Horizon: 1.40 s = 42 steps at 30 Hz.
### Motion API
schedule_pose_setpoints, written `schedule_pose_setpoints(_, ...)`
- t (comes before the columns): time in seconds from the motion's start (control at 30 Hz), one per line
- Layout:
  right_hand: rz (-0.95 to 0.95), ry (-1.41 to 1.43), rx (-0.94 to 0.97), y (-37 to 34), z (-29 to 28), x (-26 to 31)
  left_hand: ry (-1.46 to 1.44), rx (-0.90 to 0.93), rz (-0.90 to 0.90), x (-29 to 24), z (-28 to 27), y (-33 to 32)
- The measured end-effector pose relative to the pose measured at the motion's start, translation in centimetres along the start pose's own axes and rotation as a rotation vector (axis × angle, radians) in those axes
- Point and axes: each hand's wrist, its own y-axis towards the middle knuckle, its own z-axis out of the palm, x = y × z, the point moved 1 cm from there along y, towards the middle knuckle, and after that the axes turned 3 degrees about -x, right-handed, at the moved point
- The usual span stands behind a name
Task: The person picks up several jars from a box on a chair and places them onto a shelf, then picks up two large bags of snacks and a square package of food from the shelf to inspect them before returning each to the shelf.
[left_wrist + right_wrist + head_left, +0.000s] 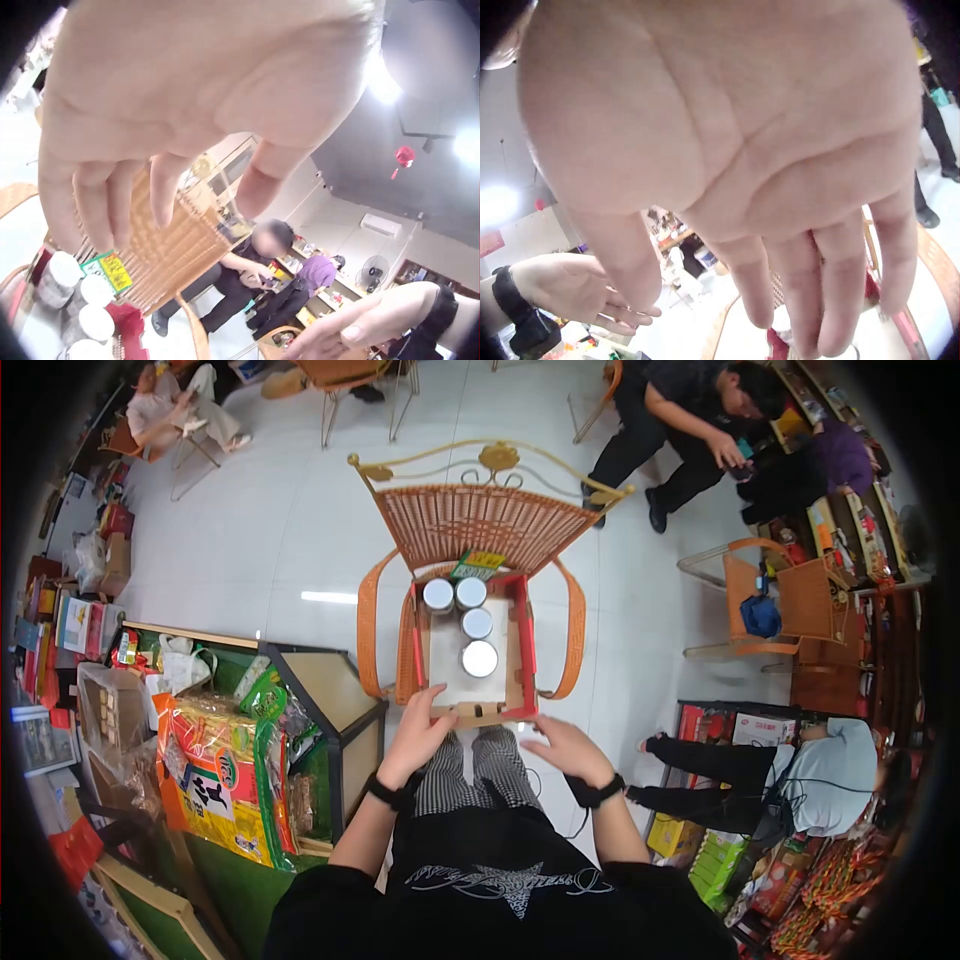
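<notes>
A shallow cardboard box (524, 645) with red sides sits on the seat of a wicker armchair (490, 525). Inside it, several jars with pale round lids (478, 623) cluster toward the far and middle part. A green and yellow label or packet (478, 564) stands at the box's far edge, also seen in the left wrist view. My left hand (414, 734) is at the near left corner, fingers extended along the rim. By the near right corner is my right hand (570, 748), fingers spread, holding nothing. Both palms show large in the wrist views.
On the left, a green-lined display bin (350, 690) holds a large orange and yellow packet (225, 780) and other goods. Other people are at the far left, far right and right. Another chair (790, 595) stands at right, near stocked shelves.
</notes>
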Motion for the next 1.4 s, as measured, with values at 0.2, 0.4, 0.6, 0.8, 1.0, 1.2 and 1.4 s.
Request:
schedule_pose_setpoints(0.2, 0.115, -0.103, -0.025, 12.5, 5.3, -6.5, 0.294, 0.042, -0.186, 12.9, 7.9, 8.3)
schedule_pose_setpoints(0.4, 0.163, -0.469, 0.122, 18.6, 9.3, -9.8, 0.454, -0.011, -0.110, 17.0, 12.5, 13.6)
schedule_pose_setpoints(0.6, -0.041, -0.385, -0.273, 19.7, 12.5, -11.5, 0.283, -0.019, 0.005, 17.1, 13.9, 13.9)
schedule_pose_setpoints(0.8, -0.077, -0.487, -0.284, 17.7, 13.5, -13.1, 0.272, -0.039, -0.025, 18.8, 16.1, 11.7)
schedule_pose_setpoints(1.0, -0.164, -0.646, -0.321, 16.8, 15.1, -14.2, 0.340, -0.048, -0.035, 18.6, 17.0, 10.9)
schedule_pose_setpoints(1.2, -0.154, -0.508, -0.261, 16.1, 13.7, -13.3, 0.299, 0.009, -0.058, 17.7, 16.3, 10.5)
schedule_pose_setpoints(1.4, -0.140, -0.316, -0.232, 11.0, 10.2, -10.7, 0.295, 0.133, 0.180, 15.0, 14.0, 7.7)
